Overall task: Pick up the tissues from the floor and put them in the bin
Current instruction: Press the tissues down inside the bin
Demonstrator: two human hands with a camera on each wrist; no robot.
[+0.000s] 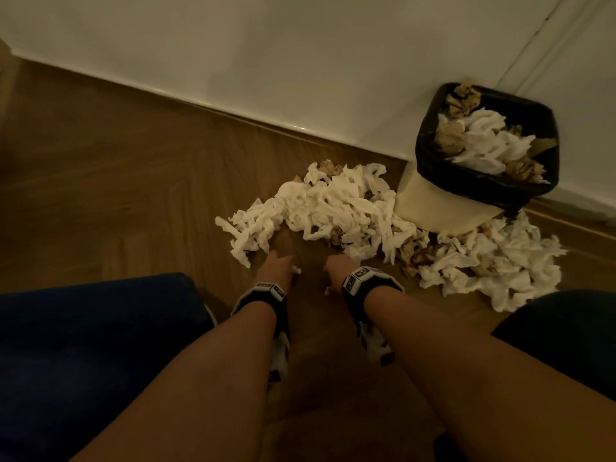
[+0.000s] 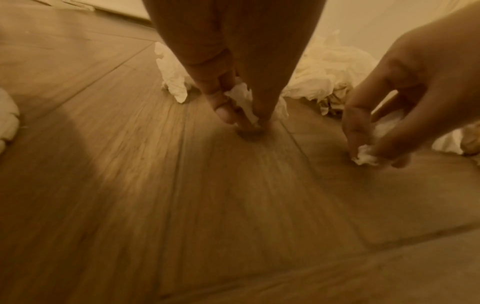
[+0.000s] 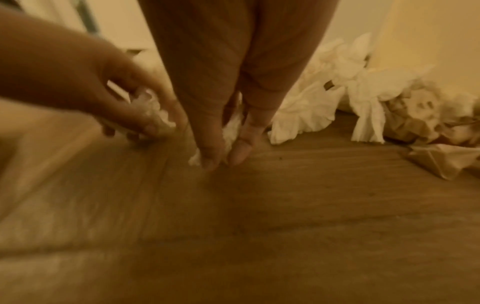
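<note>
A long heap of white and brown crumpled tissues point(image 1: 336, 208) lies on the wooden floor, curving round the cream bin point(image 1: 443, 205) with a black liner, which is piled with tissues point(image 1: 483, 141). My left hand point(image 1: 280, 265) is down at the floor just short of the heap and pinches a small white tissue scrap point(image 2: 242, 98) between its fingertips. Close beside it, my right hand point(image 1: 333, 268) also pinches a small white scrap point(image 3: 231, 133), which shows from the left wrist view as a little wad point(image 2: 366, 157) at the fingertips.
A white wall with a skirting board point(image 1: 233, 111) runs behind the heap and the bin. My knees in dark blue point(image 1: 93, 328) frame the forearms on both sides. More tissues point(image 1: 493, 271) lie in front of the bin to the right. Bare wooden floor point(image 1: 116, 195) stretches to the left.
</note>
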